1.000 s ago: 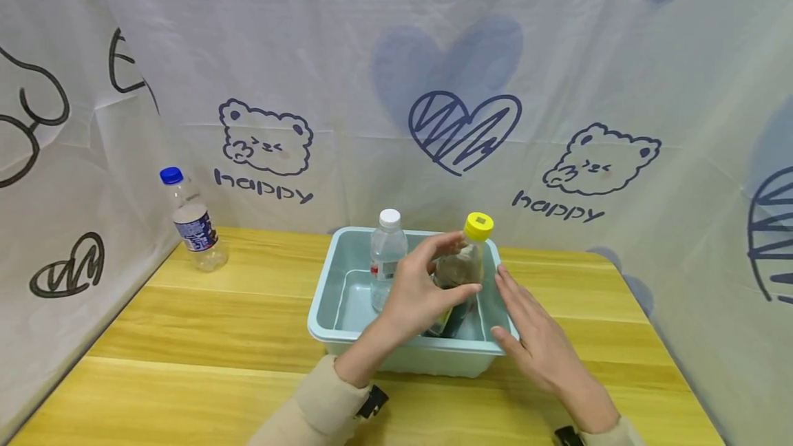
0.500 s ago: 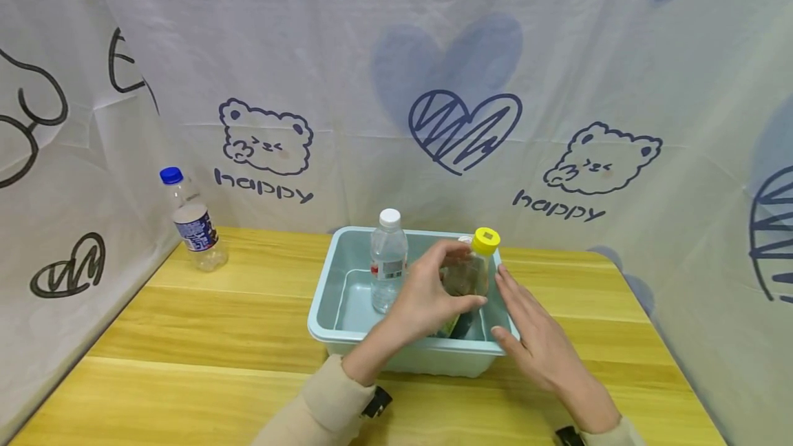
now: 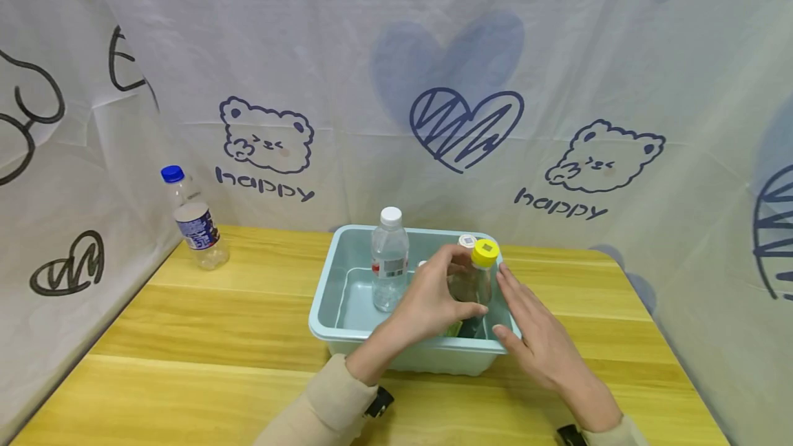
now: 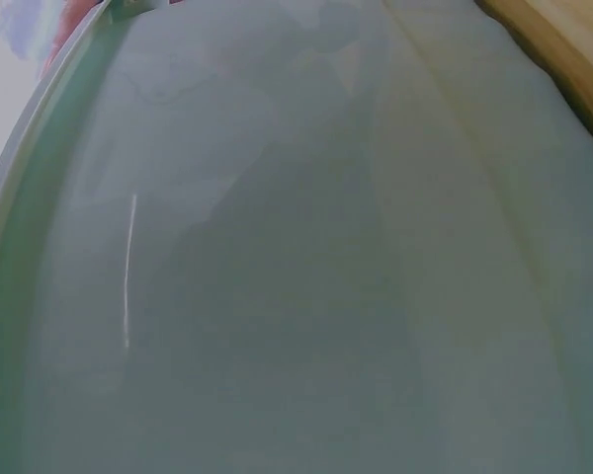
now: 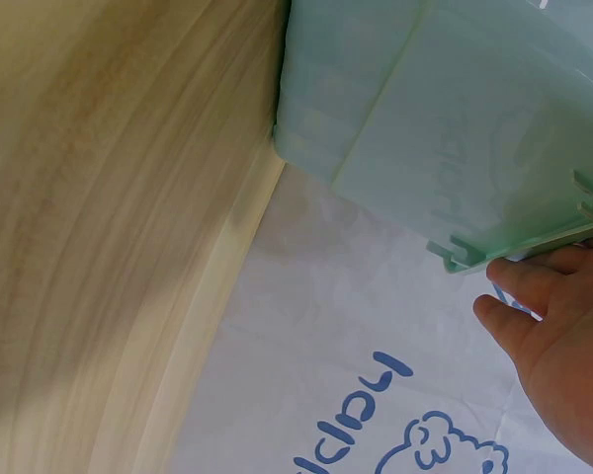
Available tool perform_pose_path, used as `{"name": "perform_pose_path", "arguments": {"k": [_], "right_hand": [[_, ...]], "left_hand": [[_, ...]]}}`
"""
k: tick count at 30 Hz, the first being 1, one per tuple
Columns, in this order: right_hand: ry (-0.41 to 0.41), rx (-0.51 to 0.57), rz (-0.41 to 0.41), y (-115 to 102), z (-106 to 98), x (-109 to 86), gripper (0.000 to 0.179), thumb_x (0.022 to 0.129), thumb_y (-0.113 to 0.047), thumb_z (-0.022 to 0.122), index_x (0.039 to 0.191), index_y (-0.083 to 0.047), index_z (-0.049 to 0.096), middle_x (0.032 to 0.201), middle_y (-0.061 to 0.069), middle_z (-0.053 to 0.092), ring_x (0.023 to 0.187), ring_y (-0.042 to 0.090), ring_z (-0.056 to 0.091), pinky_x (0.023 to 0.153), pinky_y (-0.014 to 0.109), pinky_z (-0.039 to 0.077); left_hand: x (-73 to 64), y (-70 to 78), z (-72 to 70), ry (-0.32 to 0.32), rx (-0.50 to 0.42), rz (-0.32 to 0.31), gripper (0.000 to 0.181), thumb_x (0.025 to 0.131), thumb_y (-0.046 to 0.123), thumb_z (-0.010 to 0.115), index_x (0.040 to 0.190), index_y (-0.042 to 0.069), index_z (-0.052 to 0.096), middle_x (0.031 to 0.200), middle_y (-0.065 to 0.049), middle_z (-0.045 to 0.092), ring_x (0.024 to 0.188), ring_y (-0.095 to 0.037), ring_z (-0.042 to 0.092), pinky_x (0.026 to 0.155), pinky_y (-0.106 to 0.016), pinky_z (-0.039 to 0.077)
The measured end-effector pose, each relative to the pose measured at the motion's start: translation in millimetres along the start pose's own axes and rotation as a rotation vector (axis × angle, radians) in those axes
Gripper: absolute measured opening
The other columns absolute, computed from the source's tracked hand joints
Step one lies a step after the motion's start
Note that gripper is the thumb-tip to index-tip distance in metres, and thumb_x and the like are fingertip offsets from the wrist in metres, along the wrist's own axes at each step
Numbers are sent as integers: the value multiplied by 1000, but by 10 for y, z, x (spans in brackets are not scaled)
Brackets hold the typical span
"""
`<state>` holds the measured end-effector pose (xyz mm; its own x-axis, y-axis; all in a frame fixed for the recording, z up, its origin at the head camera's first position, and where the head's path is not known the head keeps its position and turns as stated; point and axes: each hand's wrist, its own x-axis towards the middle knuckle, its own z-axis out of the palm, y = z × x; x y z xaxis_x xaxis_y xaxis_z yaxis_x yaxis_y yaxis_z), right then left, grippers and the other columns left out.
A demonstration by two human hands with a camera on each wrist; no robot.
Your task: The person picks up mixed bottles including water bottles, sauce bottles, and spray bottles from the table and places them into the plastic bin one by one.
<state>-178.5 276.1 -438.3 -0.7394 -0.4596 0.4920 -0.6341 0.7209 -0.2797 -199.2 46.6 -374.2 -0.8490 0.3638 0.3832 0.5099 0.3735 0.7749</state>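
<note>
My left hand (image 3: 430,298) reaches into a pale blue plastic basin (image 3: 434,361) and grips a clear bottle with a yellow cap (image 3: 486,253) near the basin's right end. Part of that bottle is hidden behind the fingers. My right hand (image 3: 537,332) rests with straight fingers along the right rim; the right wrist view shows that hand (image 5: 573,341) at the lip too. A clear bottle with a white cap (image 3: 389,274) stands in the left half. Another white cap (image 3: 467,241) shows just behind my left hand. Basin wall (image 4: 277,247) fills most of the left wrist view.
A clear bottle with a blue cap (image 3: 197,226) stands at the table's back left. The wooden table (image 3: 204,336) runs under the basin. A white printed cloth (image 3: 372,54) hangs close behind and along both sides.
My left hand has lowered the yellow-capped bottle deeper into the basin and slightly to the right. The white cap behind it has come into sight. My right hand stays at the rim.
</note>
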Motion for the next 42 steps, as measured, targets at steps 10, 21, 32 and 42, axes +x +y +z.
{"name": "perform_pose_path", "arguments": {"k": [10,21,32,42], "right_hand": [[-8,-13,12,-1,-4,-4,71,106,-33,55,164,-5,26,171,13,24,149,40,37,126,34,20],[19,11,-16,12,7,3,69,106,-32,54,163,-1,28,170,16,26,148,42,37,125,22,11],[39,15,-36,14,19,6,69,107,-32,53,163,-2,28,169,16,27,147,42,39,124,17,8],[63,21,-59,13,36,9,68,108,-36,49,163,-1,28,168,19,28,149,41,37,126,19,9]], "left_hand": [[4,-3,-19,-40,-76,-64,78,77,3,92,140,8,47,135,-10,60,129,-26,62,109,-32,50],[-17,-25,-49,-52,-32,-71,79,78,5,92,142,7,45,139,-11,58,132,-29,59,112,-35,48],[-84,-57,-120,-31,-12,-11,84,81,11,91,149,6,43,144,-11,56,130,-26,59,109,-43,51],[-249,-163,-337,26,63,172,71,84,9,88,143,4,48,140,-9,56,130,-25,58,106,-48,52]]}}
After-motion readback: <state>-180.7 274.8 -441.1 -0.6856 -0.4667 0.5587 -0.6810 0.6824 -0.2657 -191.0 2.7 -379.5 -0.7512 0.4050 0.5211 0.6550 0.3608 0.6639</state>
